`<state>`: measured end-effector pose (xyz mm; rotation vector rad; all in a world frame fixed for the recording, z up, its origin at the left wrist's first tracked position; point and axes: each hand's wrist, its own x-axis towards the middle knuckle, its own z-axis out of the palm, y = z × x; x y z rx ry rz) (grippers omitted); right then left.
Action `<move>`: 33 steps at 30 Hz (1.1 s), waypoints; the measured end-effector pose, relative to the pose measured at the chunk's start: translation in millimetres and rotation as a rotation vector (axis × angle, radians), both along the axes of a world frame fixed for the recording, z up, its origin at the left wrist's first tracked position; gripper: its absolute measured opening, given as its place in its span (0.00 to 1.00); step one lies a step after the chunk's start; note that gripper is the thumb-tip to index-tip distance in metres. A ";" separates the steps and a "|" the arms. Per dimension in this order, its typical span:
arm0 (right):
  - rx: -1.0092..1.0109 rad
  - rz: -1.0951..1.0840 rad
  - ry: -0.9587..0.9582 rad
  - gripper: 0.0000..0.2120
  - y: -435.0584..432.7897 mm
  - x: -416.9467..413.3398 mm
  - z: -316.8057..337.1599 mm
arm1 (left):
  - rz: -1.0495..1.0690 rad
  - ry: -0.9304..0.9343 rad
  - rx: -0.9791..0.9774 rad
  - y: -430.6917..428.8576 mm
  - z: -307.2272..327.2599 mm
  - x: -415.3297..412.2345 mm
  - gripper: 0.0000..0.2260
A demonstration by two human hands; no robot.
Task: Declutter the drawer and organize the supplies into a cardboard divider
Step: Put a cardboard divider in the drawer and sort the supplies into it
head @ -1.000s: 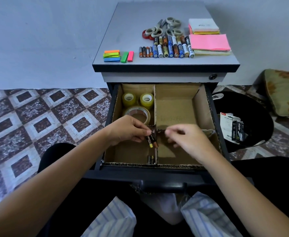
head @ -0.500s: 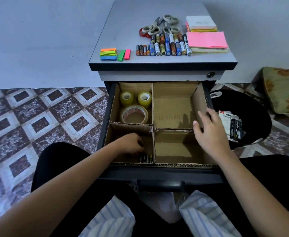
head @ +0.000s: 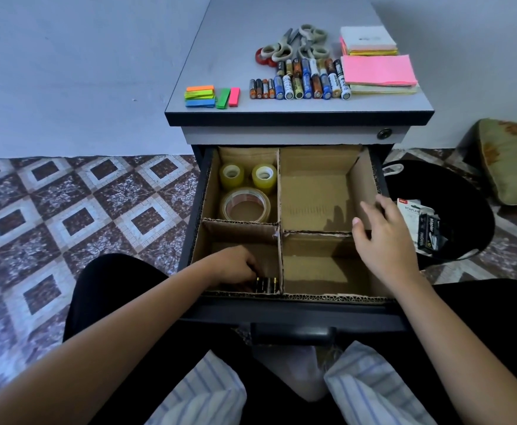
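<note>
The left hand (head: 235, 268) has brought the batteries (head: 266, 285) down into the near-left compartment of the divider (head: 278, 191); whether it still pinches them I cannot tell. The right hand (head: 385, 240), fingers spread, moved to the right wall. So this lot seems placed.

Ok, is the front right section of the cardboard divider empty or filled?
Empty, as far as shows: the front right section shows only bare cardboard, though the right hand hides its far right corner.
</note>
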<state>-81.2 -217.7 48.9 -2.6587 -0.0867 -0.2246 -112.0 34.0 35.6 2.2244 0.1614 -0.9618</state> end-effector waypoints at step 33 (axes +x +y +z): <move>-0.054 0.492 0.067 0.12 90.6 156.6 185.9 | -0.353 -0.563 0.489 33.7 205.4 202.1 0.24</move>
